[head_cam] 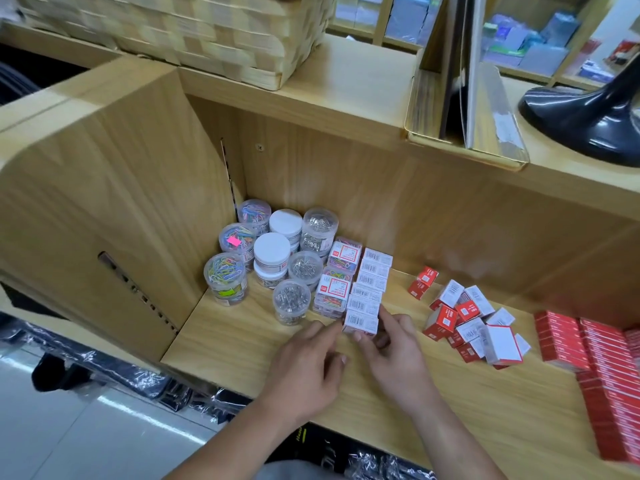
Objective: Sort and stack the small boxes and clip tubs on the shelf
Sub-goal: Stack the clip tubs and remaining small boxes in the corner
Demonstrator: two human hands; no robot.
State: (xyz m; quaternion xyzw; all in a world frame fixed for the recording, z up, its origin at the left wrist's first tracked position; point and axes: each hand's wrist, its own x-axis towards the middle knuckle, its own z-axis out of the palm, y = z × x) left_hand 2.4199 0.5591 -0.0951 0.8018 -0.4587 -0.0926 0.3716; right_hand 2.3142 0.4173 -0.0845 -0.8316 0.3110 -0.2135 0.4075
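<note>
Roughly half the job looks done. At the left end of the shelf [239,344] the round clip tubs [273,258] stand grouped by kind: coloured paper clips at the outer edge, white-lidded tubs doubled up in the middle, silver clips and pins toward the right. Just beside them sit two clear rectangular clip boxes [333,293], and touching those runs a tidy row of white barcode boxes [372,280] from the back wall to the front.

The right hand [393,351] grips the nearest barcode box [360,322] at the front end of that row, thumb under its near edge and fingers curled round its right side. The left hand [311,358] has its fingers loosely bent and clasps nothing. Its index tip rests against the box's left corner, apparently squaring it up.

What remains, I judge, is the loose heap of red-and-white boxes [474,327] lying tumbled at all angles to the right, plus two red boxes [423,282] standing apart behind it. The stacked red packs [588,362] at the far right are in neat order.

Labels: the row shows barcodes with small print, and the clear boxes carry red-and-white stickers with a red square logo. None of the writing is legible.
</note>
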